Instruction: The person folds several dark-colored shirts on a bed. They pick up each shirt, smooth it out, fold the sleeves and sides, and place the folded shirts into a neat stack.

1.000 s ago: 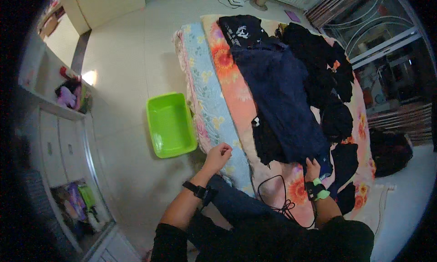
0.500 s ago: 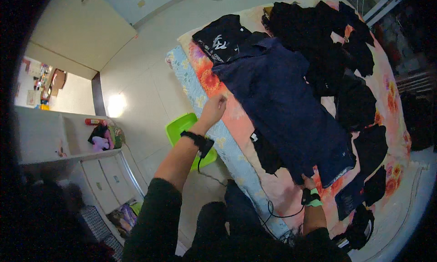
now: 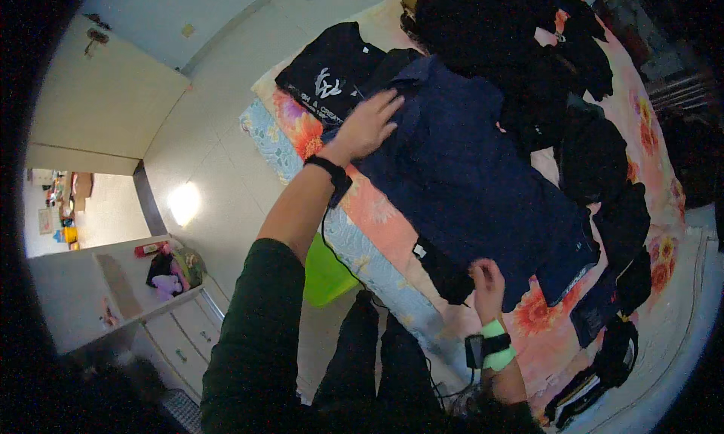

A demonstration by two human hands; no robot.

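A navy collared shirt [image 3: 467, 162] lies spread across the bed, its collar toward the far left. My left hand [image 3: 368, 126] is over the shirt near that collar, fingers stretched out and apart. By the shirt's near edge is my right hand [image 3: 489, 283], its fingers loosely bent with nothing visible in them. Just left of it, a small black garment [image 3: 443, 272] with a white tag sticks out from beside the shirt. A black T-shirt [image 3: 324, 76] with a white print lies beyond my left hand.
More dark clothes [image 3: 483, 30] are heaped at the bed's far side and along its right. The bed has a floral sheet [image 3: 381, 204] over a light blue mattress edge [image 3: 339, 234]. A green basin [image 3: 324, 276] stands on the floor beside it. A white cabinet [image 3: 177, 332] is at left.
My left hand has moved from beside the bed edge up onto the shirt near its collar. My right hand has let go of the shirt's near edge and shifted up and left.
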